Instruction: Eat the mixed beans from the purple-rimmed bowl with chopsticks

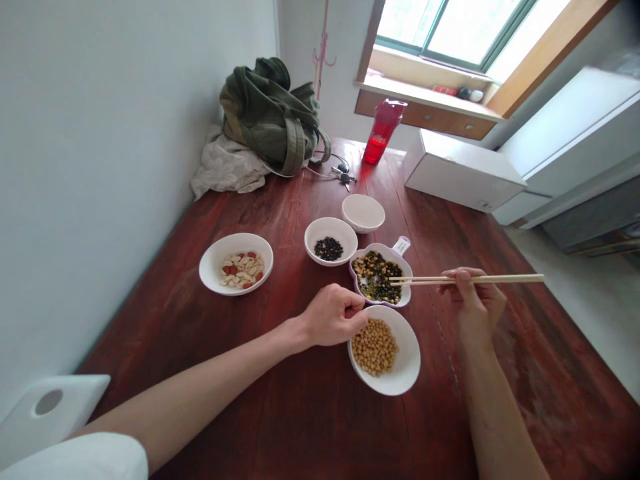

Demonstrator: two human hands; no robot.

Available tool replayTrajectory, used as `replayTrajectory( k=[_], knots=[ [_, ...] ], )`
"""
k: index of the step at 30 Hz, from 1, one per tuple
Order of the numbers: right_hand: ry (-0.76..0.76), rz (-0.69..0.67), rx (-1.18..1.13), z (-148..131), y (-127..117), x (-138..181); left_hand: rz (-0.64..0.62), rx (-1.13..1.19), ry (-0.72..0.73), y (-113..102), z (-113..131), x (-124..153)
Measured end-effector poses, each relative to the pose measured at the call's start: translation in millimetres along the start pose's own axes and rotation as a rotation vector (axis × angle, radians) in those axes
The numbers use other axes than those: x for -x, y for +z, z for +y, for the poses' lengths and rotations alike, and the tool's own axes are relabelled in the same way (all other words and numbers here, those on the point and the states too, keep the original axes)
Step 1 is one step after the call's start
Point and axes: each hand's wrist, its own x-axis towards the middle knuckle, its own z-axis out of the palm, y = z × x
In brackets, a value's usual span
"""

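Pinched in my right hand [473, 303] is a pair of wooden chopsticks [430, 280], whose tips reach into a purple-edged handled bowl [407, 293] of mixed dark, green and yellow beans. My left hand [335, 315] is closed on the rim of a white bowl [409, 360] of yellow soybeans [375, 347], just in front of the mixed-bean bowl. Behind them stands a white bowl [313, 233] with black beans [329, 249], and a white bowl [363, 212] with nothing visible inside. At left, another white bowl [207, 270] holds pale flat seeds and reddish nuts [243, 270].
A green bag [270, 113] lies on a pale cloth [227, 163] at the table's far left. Keys [344, 177] and a red bottle [383, 133] are farther back. A white box [460, 167] stands at the far right. A white chair back [50, 407] is at lower left.
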Motion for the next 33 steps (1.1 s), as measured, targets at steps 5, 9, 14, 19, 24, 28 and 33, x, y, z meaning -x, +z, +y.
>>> replayTrajectory(
  k=[5,9,14,19,24,28,33],
  knots=[
    [-0.071,0.012,0.290,5,1,0,0.003,-0.011,-0.010,0,-1,0],
    [-0.098,-0.066,0.384,8,4,7,0.001,-0.014,-0.006,0,0,0],
    [-0.105,-0.099,0.316,7,8,10,-0.003,-0.005,-0.016,0,1,0],
    [-0.100,0.003,0.286,7,5,8,-0.010,-0.001,-0.011,-1,1,0],
    [-0.097,-0.102,0.342,9,7,11,-0.007,-0.007,-0.013,-1,1,-1],
    [-0.120,-0.118,0.325,9,8,12,-0.014,-0.003,-0.019,-1,2,-1],
    [-0.123,-0.122,0.350,8,9,12,-0.016,-0.008,-0.019,-1,1,-1]
  ],
)
